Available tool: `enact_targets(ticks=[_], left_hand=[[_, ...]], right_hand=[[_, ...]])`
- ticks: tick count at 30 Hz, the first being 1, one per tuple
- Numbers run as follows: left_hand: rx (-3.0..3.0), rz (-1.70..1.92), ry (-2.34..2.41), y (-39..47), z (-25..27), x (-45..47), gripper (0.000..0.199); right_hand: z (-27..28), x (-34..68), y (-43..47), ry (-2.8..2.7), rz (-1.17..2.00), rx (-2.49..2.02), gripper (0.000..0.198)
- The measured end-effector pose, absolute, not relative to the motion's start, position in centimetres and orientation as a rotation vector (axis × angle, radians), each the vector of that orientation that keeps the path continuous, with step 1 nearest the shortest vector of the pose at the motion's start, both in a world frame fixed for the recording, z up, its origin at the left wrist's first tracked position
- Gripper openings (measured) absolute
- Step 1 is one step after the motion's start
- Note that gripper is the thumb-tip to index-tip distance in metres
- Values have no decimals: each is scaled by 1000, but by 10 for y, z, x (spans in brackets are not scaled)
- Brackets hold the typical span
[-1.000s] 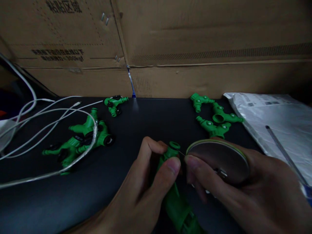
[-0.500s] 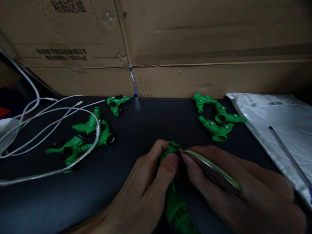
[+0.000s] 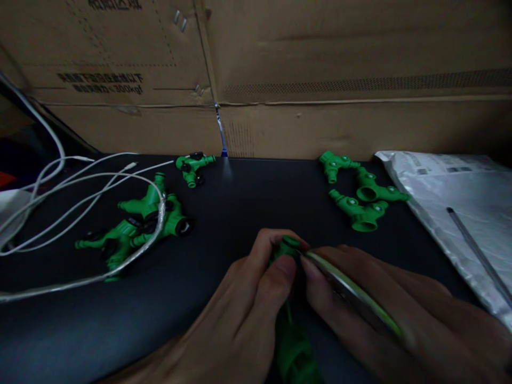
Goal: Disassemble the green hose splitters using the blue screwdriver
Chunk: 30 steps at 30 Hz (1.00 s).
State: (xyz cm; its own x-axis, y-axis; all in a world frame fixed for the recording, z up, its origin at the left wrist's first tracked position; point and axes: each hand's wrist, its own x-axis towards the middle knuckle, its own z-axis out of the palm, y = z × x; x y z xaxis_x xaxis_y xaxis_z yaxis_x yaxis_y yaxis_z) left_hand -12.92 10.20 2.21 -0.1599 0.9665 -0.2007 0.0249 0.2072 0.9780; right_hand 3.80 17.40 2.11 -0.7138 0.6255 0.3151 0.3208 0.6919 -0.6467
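A green plastic Y-shaped hose connector (image 3: 296, 349) is gripped in my left hand (image 3: 244, 314), thumb pressed against its upper outlet and fingers behind it. Its lower part runs down past the bottom edge of the view. My right hand (image 3: 384, 304) pinches a slim, flat tool with a bright green edge (image 3: 360, 293), and the rest of the tool lies in the palm. Its tip is close beside the connector's upper outlet; whether they touch is hard to tell in the dim light.
Several green connectors with black valve levers (image 3: 160, 224) lie at left under looping white cables (image 3: 96, 197). Three green connectors without levers (image 3: 362, 213) sit at right, beside a white plastic mailer (image 3: 452, 197) with a pen (image 3: 476, 245) on it. A cardboard box (image 3: 320, 122) walls off the back.
Both hands have shifted slightly right, still holding the connector and the green-edged tool. The whole view has tilted a little. The other connectors lie as before.
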Motion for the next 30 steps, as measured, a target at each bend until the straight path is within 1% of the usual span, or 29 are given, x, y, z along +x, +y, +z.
enact_targets(ticks=[4, 8, 14, 17, 23, 28, 30], left_hand=[[1046, 1244, 1441, 102, 22, -122, 25], [1024, 1272, 1425, 100, 22, -120, 25], [977, 1206, 1461, 97, 20, -124, 25], [974, 1162, 1492, 97, 18, -125, 26], [1089, 1124, 1434, 98, 22, -129, 28], [1170, 1054, 1420, 97, 22, -130, 28], [1169, 1038, 1453, 97, 21, -131, 28]], right_hand=[[30, 33, 176, -2429, 794, -733, 25], [24, 32, 174, -2431, 708, -683, 28], [0, 51, 160, -2346, 531, -653, 35], [-3, 59, 157, -2316, 459, -685, 39], [0, 54, 169, -2356, 396, -599, 34], [-8, 64, 169, -2405, 208, -546, 39], [-8, 67, 168, -2426, 191, -559, 39]])
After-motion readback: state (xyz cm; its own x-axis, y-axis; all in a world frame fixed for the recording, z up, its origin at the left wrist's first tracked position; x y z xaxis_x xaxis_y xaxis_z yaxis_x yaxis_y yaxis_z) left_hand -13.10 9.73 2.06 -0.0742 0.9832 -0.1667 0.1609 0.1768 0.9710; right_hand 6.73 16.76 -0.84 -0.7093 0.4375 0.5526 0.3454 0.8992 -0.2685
